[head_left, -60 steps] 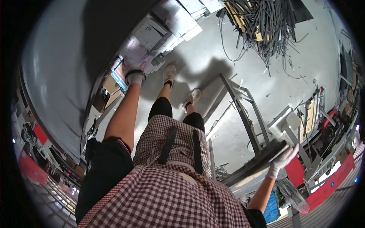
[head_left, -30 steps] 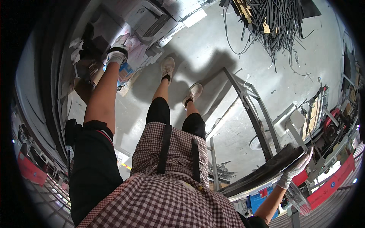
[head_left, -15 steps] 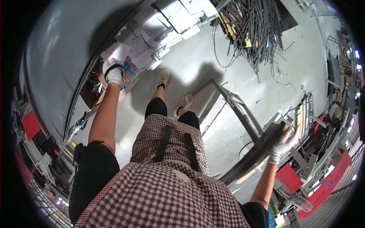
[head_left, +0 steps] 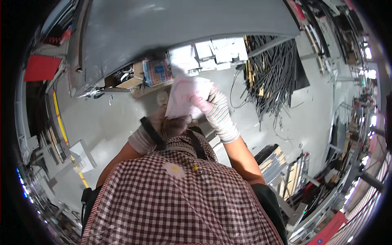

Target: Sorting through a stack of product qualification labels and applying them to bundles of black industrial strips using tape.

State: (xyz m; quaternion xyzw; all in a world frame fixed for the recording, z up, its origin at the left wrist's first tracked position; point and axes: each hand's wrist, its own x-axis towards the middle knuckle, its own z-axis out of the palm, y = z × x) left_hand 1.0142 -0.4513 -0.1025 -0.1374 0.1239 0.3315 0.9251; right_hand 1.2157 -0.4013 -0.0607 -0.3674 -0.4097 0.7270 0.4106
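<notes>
Head view: a pale pink sheet or flat packet (head_left: pixel 185 97) is sitting just above the centre of the frame, and both gloved hands are meeting on it in front of the person's chest. The right hand (head_left: pixel 214 107) is gripping the sheet's right edge, fingers curled over it. The left hand (head_left: pixel 171 124) is blurred with motion; it is pressing against the sheet's lower edge, but I cannot tell whether it is clenched on it. Judged step: the sheet is being taken into 2 hands for handling or inspection. The next move is calling for a firm hold from the left hand so the sheet does not slip. Beyond it, a grey workbench (head_left: pixel 163 28) is filling the upper frame, with small boxes (head_left: pixel 157 71) under its edge. A bundle of black cables (head_left: pixel 269 73) is lying on the floor at upper right.
</notes>
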